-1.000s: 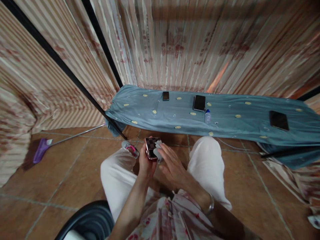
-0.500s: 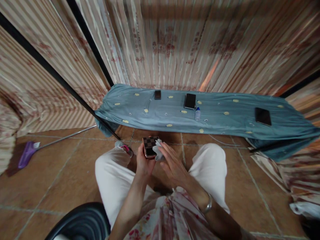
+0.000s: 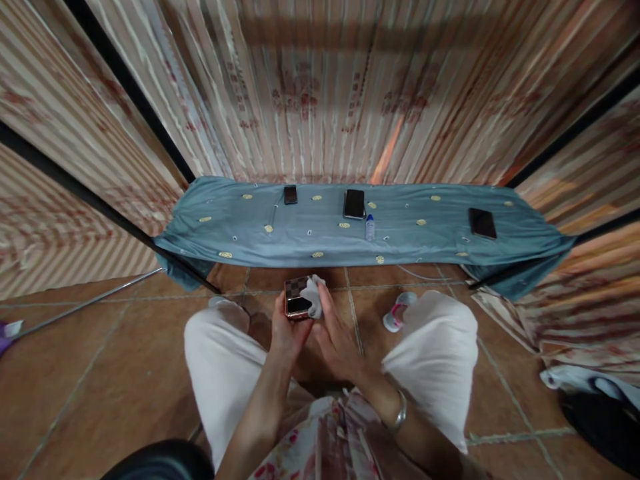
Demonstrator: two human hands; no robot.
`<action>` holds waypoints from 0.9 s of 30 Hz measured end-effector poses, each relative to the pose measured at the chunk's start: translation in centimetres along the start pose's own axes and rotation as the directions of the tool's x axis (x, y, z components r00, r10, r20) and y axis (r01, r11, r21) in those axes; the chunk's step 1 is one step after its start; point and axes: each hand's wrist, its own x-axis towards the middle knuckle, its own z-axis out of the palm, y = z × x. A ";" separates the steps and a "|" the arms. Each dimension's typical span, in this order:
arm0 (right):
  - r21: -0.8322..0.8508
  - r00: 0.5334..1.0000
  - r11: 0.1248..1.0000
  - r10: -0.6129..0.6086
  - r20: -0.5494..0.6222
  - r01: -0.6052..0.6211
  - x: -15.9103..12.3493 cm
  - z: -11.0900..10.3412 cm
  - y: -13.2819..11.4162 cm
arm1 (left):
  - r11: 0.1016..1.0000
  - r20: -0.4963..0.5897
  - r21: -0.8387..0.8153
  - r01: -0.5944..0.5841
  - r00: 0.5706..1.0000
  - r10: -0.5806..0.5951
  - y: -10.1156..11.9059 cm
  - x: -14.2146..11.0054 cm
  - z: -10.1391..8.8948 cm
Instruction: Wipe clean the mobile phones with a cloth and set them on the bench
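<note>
L hand [image 3: 289, 331] grips checkered phone [image 3: 294, 291] at its L & lower edges. R hand [image 3: 341, 340] holds grey cloth [image 3: 314, 297] vs. phone's R part, fingers close together, nearly straight, pointing fwd. Forearms [image 3: 260, 420] converge twd grip, btwn knees [image 3: 210, 333]; blue-draped bench [image 3: 240, 240] just beyond grip.

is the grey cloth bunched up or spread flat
Bunched up: the grey cloth shows crumpled folds at the right hand, covering part of the checkered item in the left hand.
</note>
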 end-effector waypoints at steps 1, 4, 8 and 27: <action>0.048 0.999 0.998 0.031 -0.009 -0.030 0.3 -0.1 0.5 | 1.000 0.006 0.011 -0.004 1.000 0.004 -0.2 0.1 0.2; 0.171 0.996 0.982 0.083 -0.029 -0.077 1.5 -0.4 2.0 | 0.999 0.016 0.042 -0.009 1.000 0.009 -0.8 0.7 0.6; 0.271 0.991 0.957 0.126 -0.054 -0.107 3.2 -0.5 3.4 | 0.998 0.029 0.045 -0.035 0.999 0.033 -1.4 1.6 0.4; -0.002 0.997 0.999 0.052 -0.051 -0.052 1.7 -1.7 4.0 | 0.999 -0.044 0.031 0.042 0.998 -0.041 -0.1 2.7 0.0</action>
